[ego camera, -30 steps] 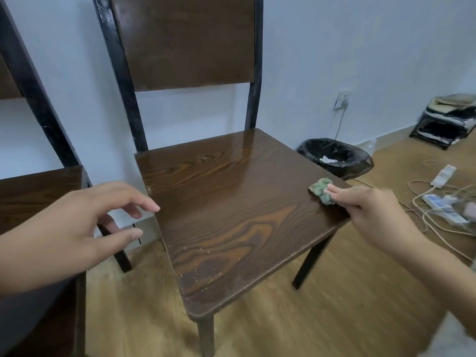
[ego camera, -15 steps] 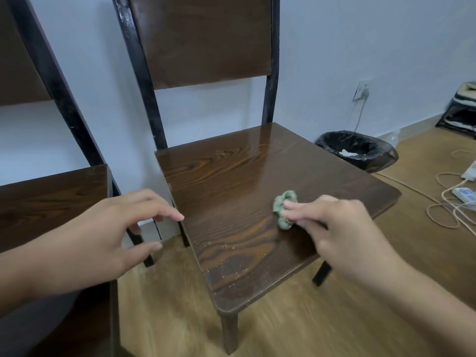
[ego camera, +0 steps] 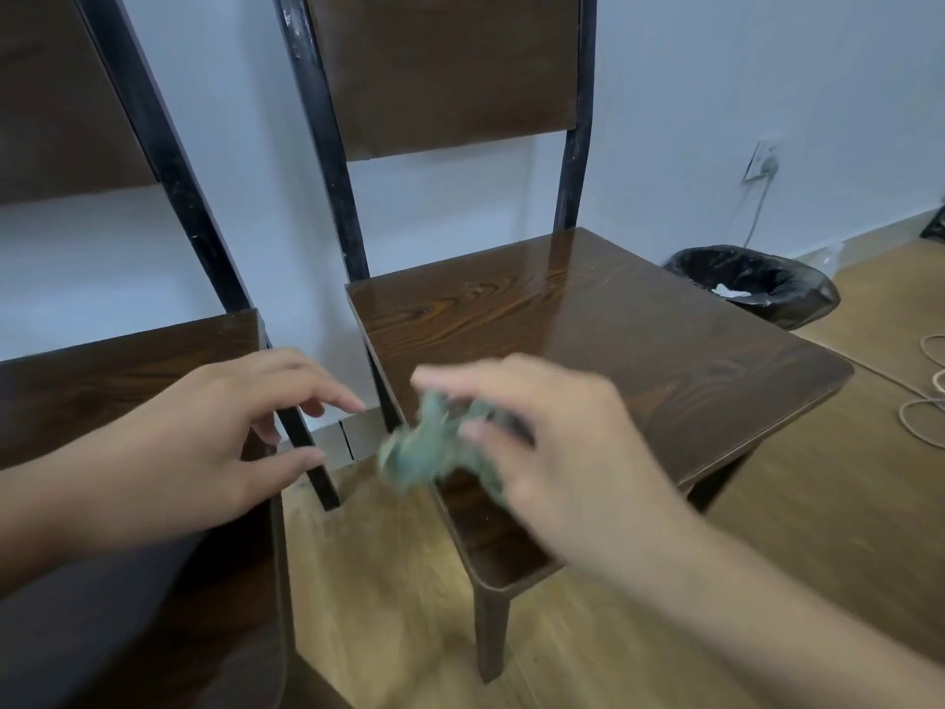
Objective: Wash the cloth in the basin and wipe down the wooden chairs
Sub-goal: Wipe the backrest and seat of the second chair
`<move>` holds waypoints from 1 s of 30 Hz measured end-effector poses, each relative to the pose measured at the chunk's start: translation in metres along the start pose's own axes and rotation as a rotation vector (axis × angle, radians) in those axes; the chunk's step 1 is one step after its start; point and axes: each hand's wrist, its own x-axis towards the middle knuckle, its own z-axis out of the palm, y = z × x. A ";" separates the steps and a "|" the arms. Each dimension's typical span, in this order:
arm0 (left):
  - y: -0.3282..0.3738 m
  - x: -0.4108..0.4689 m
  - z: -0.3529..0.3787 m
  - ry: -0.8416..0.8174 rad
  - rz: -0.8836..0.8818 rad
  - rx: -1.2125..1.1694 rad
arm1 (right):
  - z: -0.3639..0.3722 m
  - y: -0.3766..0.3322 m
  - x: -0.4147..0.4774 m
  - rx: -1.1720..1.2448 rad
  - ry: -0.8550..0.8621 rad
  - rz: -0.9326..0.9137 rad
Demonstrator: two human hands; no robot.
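Chair seat (ego camera: 639,340), cloth (ego camera: 429,452) now at left edge, right hand (ego camera: 552,442)

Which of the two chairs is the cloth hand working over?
The right chair, beside the bin; the right hand holds the cloth at its seat's front-left edge.

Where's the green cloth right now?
In the head view the green cloth is bunched in the right hand, at the near left edge of the middle chair's seat, close to the left hand.
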 end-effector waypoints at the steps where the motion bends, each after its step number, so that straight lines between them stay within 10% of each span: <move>1: 0.000 0.000 -0.001 0.001 -0.001 0.002 | -0.008 0.009 0.008 -0.030 0.032 0.060; 17: 0.006 0.007 0.002 -0.006 0.015 0.001 | -0.082 0.063 0.063 -0.394 -0.745 0.328; 30: 0.005 0.005 -0.006 0.014 -0.035 -0.005 | -0.018 -0.003 0.014 -0.186 -0.678 -0.137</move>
